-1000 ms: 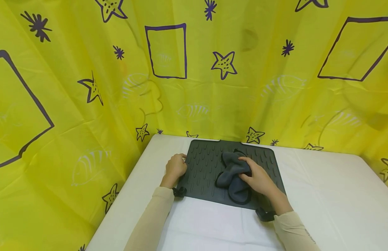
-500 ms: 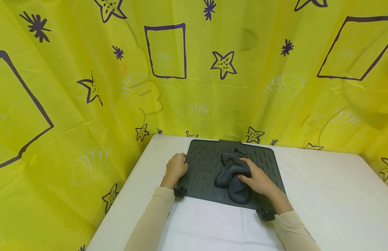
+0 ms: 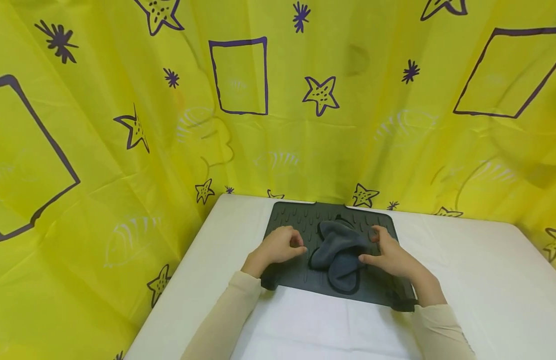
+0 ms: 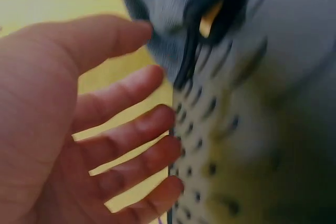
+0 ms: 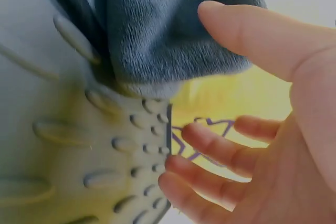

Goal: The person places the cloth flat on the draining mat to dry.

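Observation:
A crumpled dark blue-grey plush cloth (image 3: pixel 338 252) with black edging lies on a dark mat (image 3: pixel 300 277) with raised oblong studs. Over the mat's left half is my left hand (image 3: pixel 278 246), its fingers loosely bent and holding nothing. In the left wrist view its thumb tip comes right up to the cloth (image 4: pixel 163 3). My right hand (image 3: pixel 392 255) is at the cloth's right side, thumb and fingers spread apart. The right wrist view has that thumb overlapping the plush fabric (image 5: pixel 157 40), while the other fingers reach out beside it.
The mat lies near the back edge of a white-covered table (image 3: pixel 467 270). Behind and along the left hangs a yellow curtain (image 3: pixel 278 135) printed with stars, fish and frames. Black straps (image 3: pixel 403 304) sit at the wrists.
My left hand has left the mat's left edge and moved right, over the mat. The right hand has let go of the cloth and shifted right. The cloth has barely changed.

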